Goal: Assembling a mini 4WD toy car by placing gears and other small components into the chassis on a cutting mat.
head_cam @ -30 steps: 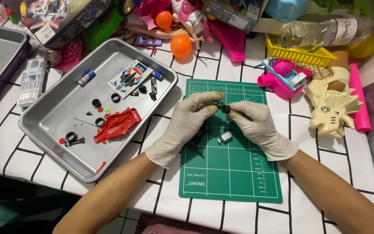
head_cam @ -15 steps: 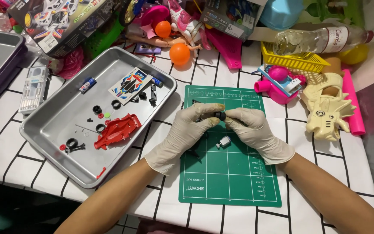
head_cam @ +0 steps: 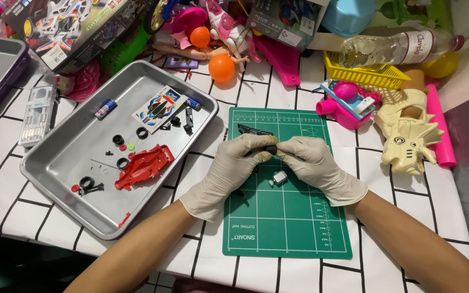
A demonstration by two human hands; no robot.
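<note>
Black chassis [head_cam: 254, 131] lengthwise left-right, gloved grip.

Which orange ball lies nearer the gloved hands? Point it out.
The larger orange ball, lying by the steel tray's far corner. The smaller ball sits further back among the toys, further from both hands.

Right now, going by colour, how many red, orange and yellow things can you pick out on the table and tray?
Red: 1, the toy car body shell lying in the metal tray.
Orange: 2, a bigger ball and a smaller ball.
Yellow: 1, the plastic basket.
Total: 4. Tiny red bits in the tray are too small to count.
</note>
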